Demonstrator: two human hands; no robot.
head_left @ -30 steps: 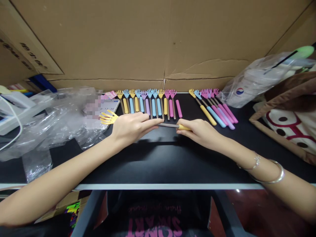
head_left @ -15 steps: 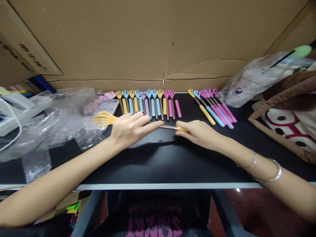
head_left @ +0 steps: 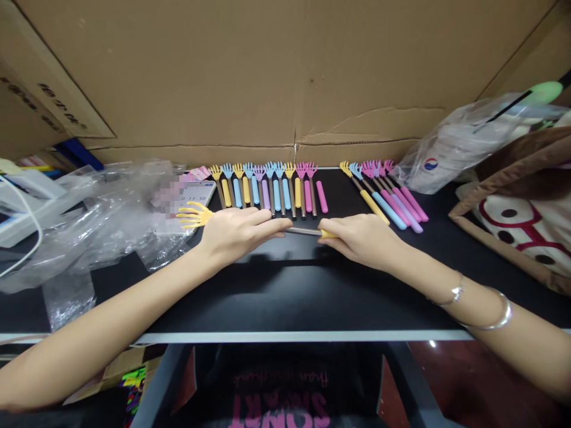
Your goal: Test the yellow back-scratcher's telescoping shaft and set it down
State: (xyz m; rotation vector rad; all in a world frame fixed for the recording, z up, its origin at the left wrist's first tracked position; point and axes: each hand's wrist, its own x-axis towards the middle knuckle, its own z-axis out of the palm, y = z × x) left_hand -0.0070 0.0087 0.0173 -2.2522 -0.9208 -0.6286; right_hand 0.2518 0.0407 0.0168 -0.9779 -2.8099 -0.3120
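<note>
A yellow back scratcher (head_left: 195,214) lies sideways across both my hands above the black table. My left hand (head_left: 238,235) is closed round it below its claw head, which sticks out to the left. Bare metal rod shows between the two hands. My right hand (head_left: 359,238) is wrapped around the yellow handle (head_left: 329,234), most of it hidden in the palm. Behind them stands a row of claw-headed rods (head_left: 270,172) in several colours, with loose handle sleeves (head_left: 322,197) between and beside them. To the right lie several back scratchers (head_left: 377,205) with handles on.
Crumpled clear plastic bags (head_left: 120,208) and a phone (head_left: 196,196) showing a timer lie on the left. At right are a bagged drink cup (head_left: 455,154) and a brown-edged cloth bag (head_left: 513,232). A cardboard wall (head_left: 267,77) rises behind the black table (head_left: 276,303).
The claw head has shifted slightly to the right. Both hands keep their hold on the back scratcher, with little other movement.
</note>
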